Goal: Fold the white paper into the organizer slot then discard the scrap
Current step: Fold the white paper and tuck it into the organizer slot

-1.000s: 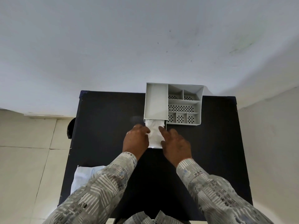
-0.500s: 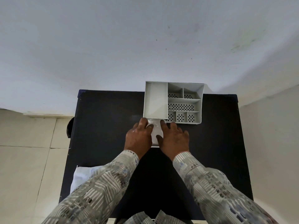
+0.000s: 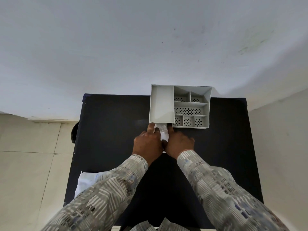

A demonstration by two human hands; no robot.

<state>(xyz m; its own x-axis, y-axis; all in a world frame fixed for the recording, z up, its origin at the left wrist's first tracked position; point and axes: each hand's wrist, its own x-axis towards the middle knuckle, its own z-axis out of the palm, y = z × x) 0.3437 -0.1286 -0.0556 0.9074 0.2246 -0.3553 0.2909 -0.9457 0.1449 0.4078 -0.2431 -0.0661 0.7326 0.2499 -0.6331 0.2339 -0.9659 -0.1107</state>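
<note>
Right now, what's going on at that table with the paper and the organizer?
A person is working the white paper with both hands on a black table. The left hand and right hand pinch it from either side, its far end at the open near end of the gray organizer, at the long left slot. The slot looks empty. Another white sheet lies at the table's near left edge.

The white paper (image 3: 163, 133), creased and narrow, lies flat between both hands' grip, its far end touching the organizer's (image 3: 180, 106) open long slot (image 3: 161, 104). That grey, compartmented organizer sits just beyond the grip.
</note>
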